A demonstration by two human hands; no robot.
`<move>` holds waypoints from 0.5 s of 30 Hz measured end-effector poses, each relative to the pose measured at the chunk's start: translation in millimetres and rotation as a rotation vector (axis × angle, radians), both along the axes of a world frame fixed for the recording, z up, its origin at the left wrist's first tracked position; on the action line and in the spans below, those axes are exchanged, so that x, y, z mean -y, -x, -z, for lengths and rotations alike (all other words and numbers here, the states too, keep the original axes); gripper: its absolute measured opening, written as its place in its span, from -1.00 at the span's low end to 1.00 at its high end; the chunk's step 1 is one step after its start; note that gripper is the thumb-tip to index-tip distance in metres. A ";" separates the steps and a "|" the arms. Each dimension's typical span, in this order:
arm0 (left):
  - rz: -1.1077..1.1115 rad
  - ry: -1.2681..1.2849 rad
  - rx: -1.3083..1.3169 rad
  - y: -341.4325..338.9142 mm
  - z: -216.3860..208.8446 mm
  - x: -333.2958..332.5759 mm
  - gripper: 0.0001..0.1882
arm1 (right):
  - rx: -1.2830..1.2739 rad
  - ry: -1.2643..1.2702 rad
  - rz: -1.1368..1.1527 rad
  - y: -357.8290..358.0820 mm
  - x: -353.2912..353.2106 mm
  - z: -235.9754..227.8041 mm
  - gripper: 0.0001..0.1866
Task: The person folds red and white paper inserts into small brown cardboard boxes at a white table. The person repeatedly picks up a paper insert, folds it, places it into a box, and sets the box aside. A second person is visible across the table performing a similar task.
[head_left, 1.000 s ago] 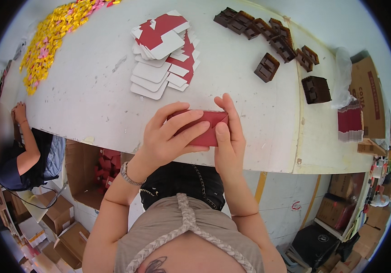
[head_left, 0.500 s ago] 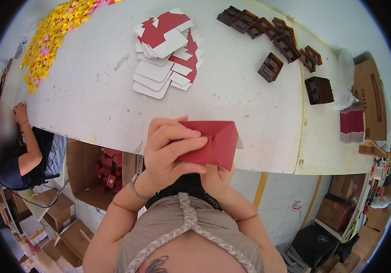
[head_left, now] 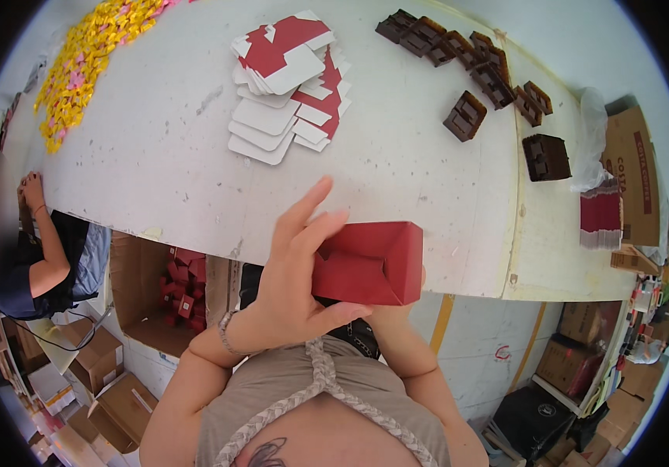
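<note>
A small red carton box [head_left: 401, 261] is held up over the table's near edge. One end, with folded-in panels, faces me. My right hand [head_left: 391, 317] supports it from below and behind, its fingers mostly hidden by the box. At the box's left side is my left hand [head_left: 288, 268], its fingers stretched out and spread. The left thumb lies along the near edge of the box, and I cannot tell whether it presses there. Beyond my hands lies a fanned stack of flat red and white carton blanks [head_left: 268, 117].
Brown plastic trays [head_left: 465, 115] lie at the far right. Yellow and pink wrapped pieces [head_left: 78, 74] are heaped far left. Below the table's left edge, a cardboard box [head_left: 136, 292] holds red boxes. Another person's hand [head_left: 31, 191] rests at the left. Red packets [head_left: 600, 214] stand right.
The red box has moved slightly right and nearer, and turned a little. My left fingers have lifted off its end and spread apart.
</note>
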State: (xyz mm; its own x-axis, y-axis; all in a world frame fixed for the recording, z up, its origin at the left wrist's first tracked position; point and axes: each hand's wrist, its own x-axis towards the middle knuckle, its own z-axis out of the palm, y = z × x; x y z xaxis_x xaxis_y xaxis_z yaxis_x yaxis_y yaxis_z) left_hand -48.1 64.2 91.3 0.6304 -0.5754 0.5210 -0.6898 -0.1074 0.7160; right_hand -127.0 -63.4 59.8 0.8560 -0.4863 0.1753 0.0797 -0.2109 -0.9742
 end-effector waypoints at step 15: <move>0.055 -0.263 -0.058 -0.1 -21.9 -3.1 -0.10 | -0.034 -0.113 -0.119 -11.7 1.0 11.5 -0.72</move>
